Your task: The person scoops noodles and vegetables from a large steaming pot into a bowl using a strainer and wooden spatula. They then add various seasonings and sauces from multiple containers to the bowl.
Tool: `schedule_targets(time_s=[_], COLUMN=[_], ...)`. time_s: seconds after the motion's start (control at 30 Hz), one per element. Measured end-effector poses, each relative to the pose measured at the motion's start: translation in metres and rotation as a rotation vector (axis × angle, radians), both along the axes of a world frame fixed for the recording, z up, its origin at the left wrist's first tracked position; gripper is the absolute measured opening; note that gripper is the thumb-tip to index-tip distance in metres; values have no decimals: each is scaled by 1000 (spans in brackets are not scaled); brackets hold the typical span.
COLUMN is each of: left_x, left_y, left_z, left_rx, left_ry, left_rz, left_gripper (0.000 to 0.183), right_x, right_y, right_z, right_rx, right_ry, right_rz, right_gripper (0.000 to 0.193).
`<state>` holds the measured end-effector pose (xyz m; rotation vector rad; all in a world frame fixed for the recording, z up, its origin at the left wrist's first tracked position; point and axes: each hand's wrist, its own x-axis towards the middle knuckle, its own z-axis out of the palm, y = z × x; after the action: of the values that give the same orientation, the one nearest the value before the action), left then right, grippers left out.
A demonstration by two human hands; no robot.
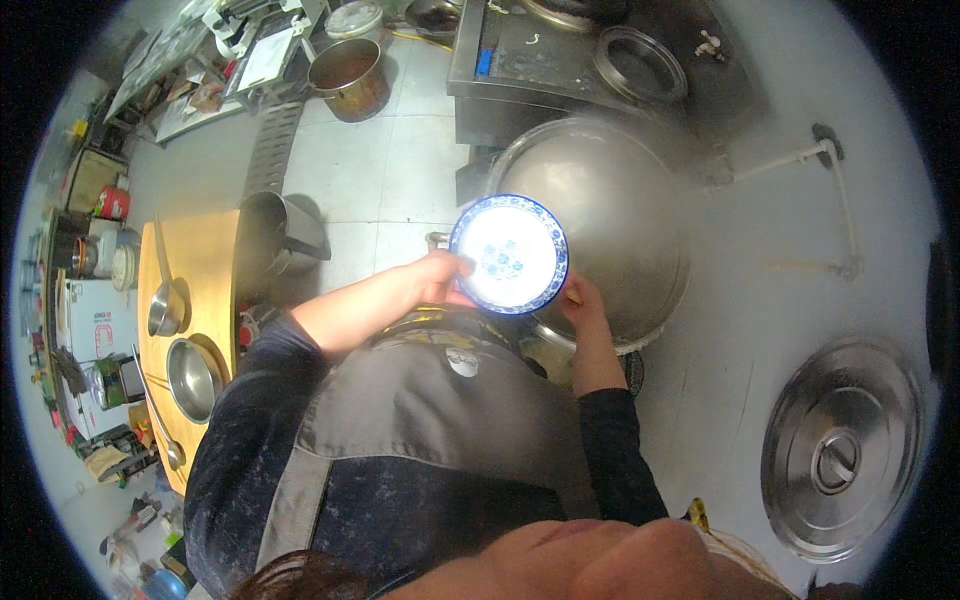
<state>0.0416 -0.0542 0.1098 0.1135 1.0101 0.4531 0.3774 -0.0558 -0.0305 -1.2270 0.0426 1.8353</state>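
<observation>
We held the blue-rimmed dish (508, 255) before the large metal pot (650, 165), our left hand (440, 278) pinching its left edge, our right hand (583, 303) gripping something we couldn't tell, and judged it stiff, lightish, slippery when wet, breakable, best held by opposite rims.

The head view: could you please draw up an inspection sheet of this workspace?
Surface: light-brown rectangular wooden tabletop at left.
Items at hand: round white dish with a blue-patterned rim; large round silver metal vessel partly behind it.
Clutter: round silver metal bowl on the tabletop.
Hands: bare left hand grips the dish; bare right hand at its lower-right edge, grip unclear.
Cables: nothing clearly seen.
Surroundings: round silver metal lid at right; white tiled floor.
</observation>
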Motion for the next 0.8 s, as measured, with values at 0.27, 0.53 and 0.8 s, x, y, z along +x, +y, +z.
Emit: schedule_targets(time_s=[0.27, 0.53, 0.8], left_x=[1, 3, -2], left_y=[-2, 1, 3], left_z=[-3, 13, 8], left_rx=[-7, -38, -40], left_ry=[-6, 47, 24], left_rz=[-7, -27, -24], left_gripper=[53, 47, 49], right_x=[-9, -3, -36], right_y=[-24, -61, -170], right_z=[32, 14, 106], right_rx=[10, 613, 426], right_ry=[-83, -783, -1017], right_rz=[-70, 388, 498], right_gripper=[13, 6, 13])
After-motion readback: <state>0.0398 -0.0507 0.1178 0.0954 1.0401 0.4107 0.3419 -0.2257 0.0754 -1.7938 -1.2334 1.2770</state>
